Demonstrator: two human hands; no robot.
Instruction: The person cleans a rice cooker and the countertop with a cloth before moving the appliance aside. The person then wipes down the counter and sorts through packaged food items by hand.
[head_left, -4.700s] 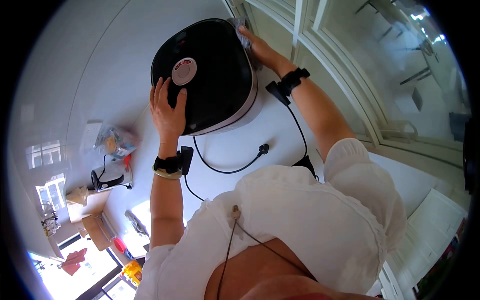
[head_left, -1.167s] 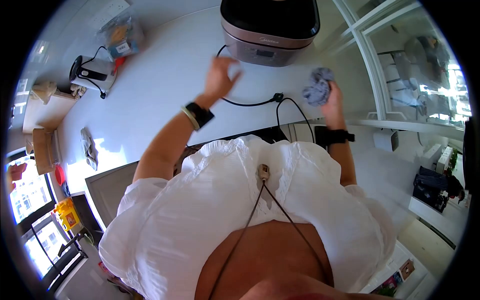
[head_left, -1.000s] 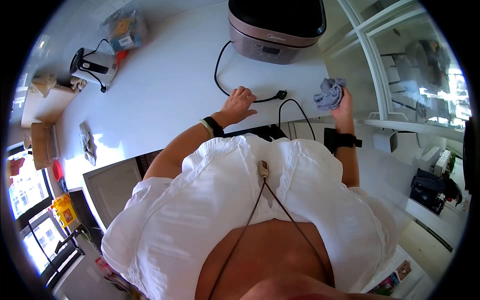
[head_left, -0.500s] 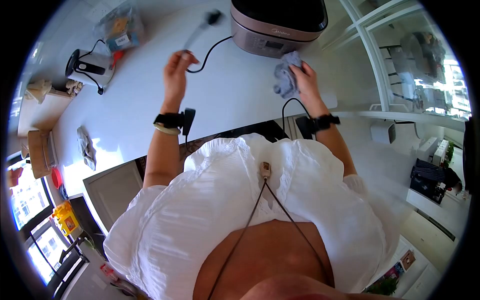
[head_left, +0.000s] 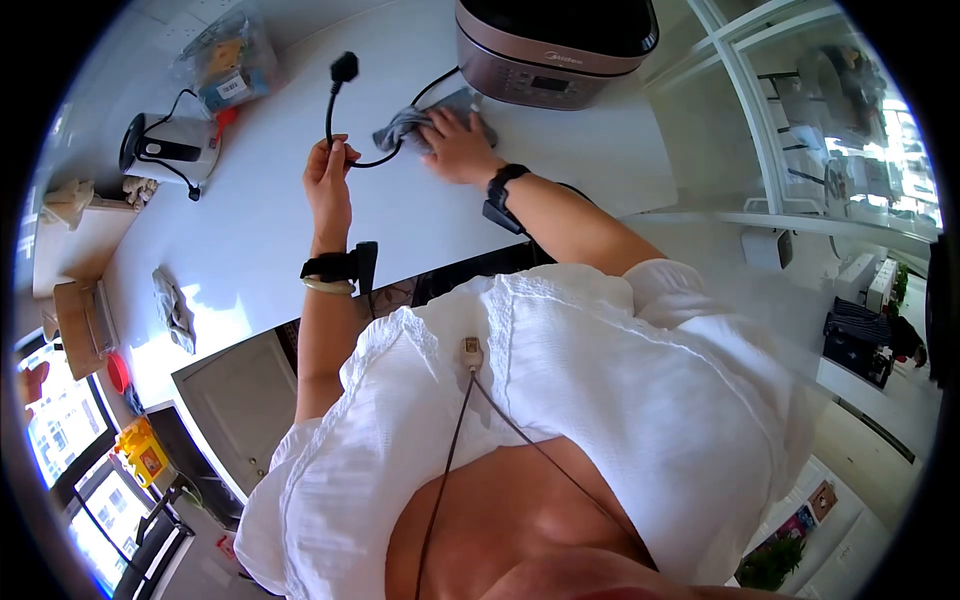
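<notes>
A black power cord (head_left: pixel 331 112) is pinched in my left hand (head_left: pixel 328 180), with its plug (head_left: pixel 344 67) standing up above the fingers. From there the cord curves right towards the rice cooker (head_left: pixel 545 75), a dark-topped appliance with a pinkish band at the top of the view. My right hand (head_left: pixel 460 148) lies over a grey cloth (head_left: pixel 403 130) on the white countertop (head_left: pixel 570 150), pressing it flat with spread fingers, just left of and below the cooker. Part of the cord passes beside the cloth.
At the left are a kettle (head_left: pixel 170 150) with its own cord and a plastic bag of items (head_left: pixel 228 70). A second cloth (head_left: pixel 173 310) lies near the counter's front edge. Glass-paned frames (head_left: pixel 750 110) stand at the right, and a yellow container (head_left: pixel 142 452) is at lower left.
My right hand has moved left with the cloth, from the cooker's front to beside the cord. My left hand, still pinching the cord, has shifted slightly left and down; the plug now hangs further left.
</notes>
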